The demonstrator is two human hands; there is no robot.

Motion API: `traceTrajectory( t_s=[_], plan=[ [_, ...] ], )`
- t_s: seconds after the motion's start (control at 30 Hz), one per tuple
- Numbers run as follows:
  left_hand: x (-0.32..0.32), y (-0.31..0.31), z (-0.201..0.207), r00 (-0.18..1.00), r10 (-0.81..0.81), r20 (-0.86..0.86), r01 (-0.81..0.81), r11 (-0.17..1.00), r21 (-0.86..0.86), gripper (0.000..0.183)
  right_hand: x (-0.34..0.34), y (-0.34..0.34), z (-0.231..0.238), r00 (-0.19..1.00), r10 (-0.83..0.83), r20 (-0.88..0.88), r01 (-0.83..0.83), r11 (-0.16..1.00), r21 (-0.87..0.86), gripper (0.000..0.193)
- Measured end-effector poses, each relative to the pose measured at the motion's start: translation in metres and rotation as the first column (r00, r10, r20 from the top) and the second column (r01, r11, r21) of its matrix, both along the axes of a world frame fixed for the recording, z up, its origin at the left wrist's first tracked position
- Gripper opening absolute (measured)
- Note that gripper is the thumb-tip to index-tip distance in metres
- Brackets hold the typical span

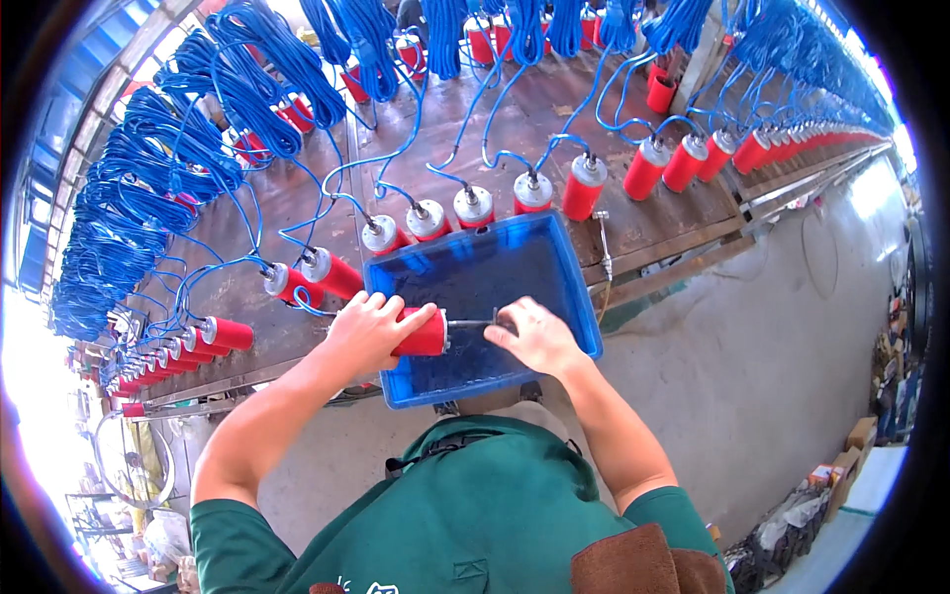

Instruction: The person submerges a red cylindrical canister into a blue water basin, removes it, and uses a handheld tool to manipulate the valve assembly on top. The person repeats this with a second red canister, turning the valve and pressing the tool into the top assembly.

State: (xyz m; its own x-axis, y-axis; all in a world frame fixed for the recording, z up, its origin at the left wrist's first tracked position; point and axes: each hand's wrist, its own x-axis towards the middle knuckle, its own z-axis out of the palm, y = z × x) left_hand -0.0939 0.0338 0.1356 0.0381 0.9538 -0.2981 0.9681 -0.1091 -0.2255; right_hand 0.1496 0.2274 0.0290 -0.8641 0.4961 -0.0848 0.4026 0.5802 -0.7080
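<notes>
I have the red cylinder on its side above the blue plastic tray, its smooth body under the left hand, whose fingers clasp it from above with the end face pointing right. The right hand curls around a thin, dark rod running to that face; whether it is a tool I can't quite tell. Beyond, metal-capped red cylinders trail glossy blue cables over a scuffed brown bench.
</notes>
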Motion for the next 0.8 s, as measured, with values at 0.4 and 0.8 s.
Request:
traceTrajectory(
  t_s=[0.4,0.8],
  plan=[
    [-0.035,-0.066,-0.028,0.93,0.162,0.329,-0.235,0.952,0.196,0.1,-0.069,-0.008,0.008,0.889,0.44,-0.13,-0.276,0.739,0.614,0.02],
    [-0.038,-0.077,-0.04,0.909,0.191,0.37,-0.289,0.929,0.232,0.102,-0.081,-0.004,0.018,0.97,0.193,0.149,-0.008,0.638,-0.77,0.049]
  ],
)
